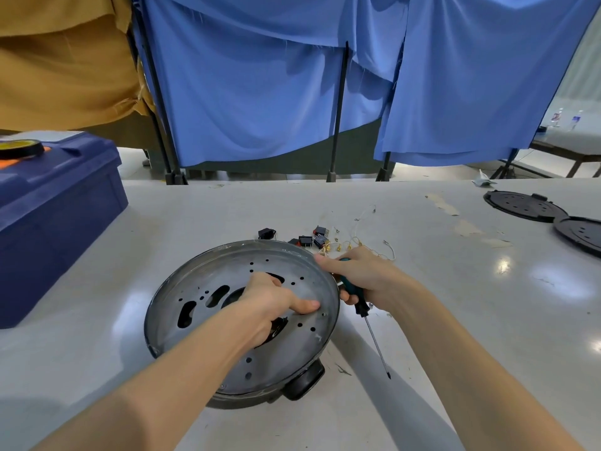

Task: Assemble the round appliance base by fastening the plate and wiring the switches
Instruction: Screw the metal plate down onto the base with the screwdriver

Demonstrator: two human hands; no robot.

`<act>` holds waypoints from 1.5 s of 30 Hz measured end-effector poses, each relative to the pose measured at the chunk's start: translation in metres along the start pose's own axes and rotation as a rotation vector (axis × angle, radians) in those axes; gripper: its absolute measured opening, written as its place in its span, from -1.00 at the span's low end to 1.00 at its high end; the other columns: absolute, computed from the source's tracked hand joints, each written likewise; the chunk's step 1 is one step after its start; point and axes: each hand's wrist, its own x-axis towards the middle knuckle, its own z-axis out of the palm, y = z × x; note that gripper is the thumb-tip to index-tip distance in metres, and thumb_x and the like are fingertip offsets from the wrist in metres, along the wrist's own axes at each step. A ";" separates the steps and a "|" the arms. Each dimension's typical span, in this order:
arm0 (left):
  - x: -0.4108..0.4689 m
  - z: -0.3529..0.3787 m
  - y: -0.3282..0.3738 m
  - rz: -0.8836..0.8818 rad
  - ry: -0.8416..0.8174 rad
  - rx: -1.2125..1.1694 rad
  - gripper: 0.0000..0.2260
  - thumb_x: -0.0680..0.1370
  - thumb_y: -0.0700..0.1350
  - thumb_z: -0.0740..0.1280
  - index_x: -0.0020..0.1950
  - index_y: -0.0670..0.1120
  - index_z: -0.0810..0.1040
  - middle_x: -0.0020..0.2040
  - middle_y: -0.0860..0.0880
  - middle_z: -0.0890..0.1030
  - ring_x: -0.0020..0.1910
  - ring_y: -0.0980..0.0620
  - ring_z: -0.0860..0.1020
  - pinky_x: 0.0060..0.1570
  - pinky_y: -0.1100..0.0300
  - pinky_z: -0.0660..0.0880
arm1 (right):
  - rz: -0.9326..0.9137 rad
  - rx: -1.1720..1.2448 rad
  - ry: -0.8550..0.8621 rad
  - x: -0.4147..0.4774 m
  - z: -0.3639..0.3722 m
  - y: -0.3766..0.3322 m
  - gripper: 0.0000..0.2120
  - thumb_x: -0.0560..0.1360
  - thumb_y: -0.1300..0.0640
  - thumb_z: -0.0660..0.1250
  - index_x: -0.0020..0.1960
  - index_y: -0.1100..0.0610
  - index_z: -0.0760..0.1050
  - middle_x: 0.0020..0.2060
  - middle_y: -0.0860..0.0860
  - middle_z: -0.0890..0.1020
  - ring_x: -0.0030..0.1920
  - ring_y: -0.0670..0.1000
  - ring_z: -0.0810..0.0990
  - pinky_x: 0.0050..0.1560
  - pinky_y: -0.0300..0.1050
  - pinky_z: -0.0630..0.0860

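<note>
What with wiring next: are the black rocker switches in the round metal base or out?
Out: the black rocker switches lie on the white table beyond the base.

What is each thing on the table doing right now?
metal plate, sitting inside the round base, gripped by the left hand.
screwdriver, held by the right hand, tip pointing away from the plate.
switches, loose on the table, unwired.
wires, loose beside the switches.
toolbox, lid shut.
</note>
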 end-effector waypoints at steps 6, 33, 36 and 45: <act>0.004 0.000 -0.001 0.021 -0.032 -0.026 -0.52 0.29 -0.25 0.62 0.01 -0.09 0.39 -0.13 -0.01 0.44 -0.22 0.10 0.35 -0.38 0.18 0.24 | 0.014 0.079 0.032 0.005 0.007 0.008 -0.63 0.53 -0.05 0.39 -0.22 0.26 0.56 -0.57 -0.01 0.41 -0.63 -0.07 0.30 -0.61 -0.31 0.21; -0.001 -0.006 0.001 0.069 -0.062 0.135 -0.70 0.44 -0.17 0.51 -0.03 -0.06 0.39 -0.09 -0.04 0.45 -0.31 0.06 0.30 -0.41 0.18 0.22 | 0.080 -0.060 0.067 0.001 0.004 0.004 -0.57 0.40 -0.10 0.52 -0.23 0.25 0.46 -0.43 0.01 0.53 -0.62 -0.07 0.25 -0.58 -0.29 0.19; -0.011 -0.015 0.012 0.177 0.010 0.449 -0.72 0.56 0.02 0.37 0.11 -0.06 0.34 -0.14 -0.05 0.43 -0.32 0.02 0.39 -0.43 0.18 0.40 | 0.100 -0.070 0.053 -0.002 0.005 0.007 -0.65 0.44 0.00 0.50 -0.24 0.23 0.44 -0.54 -0.04 0.50 -0.61 -0.06 0.24 -0.59 -0.30 0.18; -0.058 0.010 0.007 0.244 -0.123 1.151 0.18 0.27 0.54 0.27 0.54 -0.10 -0.26 0.22 -0.15 0.49 0.24 -0.14 0.43 0.03 0.01 0.45 | 0.134 -0.031 0.027 -0.004 0.002 0.005 -0.52 0.42 -0.20 0.45 -0.20 0.23 0.44 -0.54 -0.02 0.54 -0.60 -0.06 0.24 -0.58 -0.31 0.19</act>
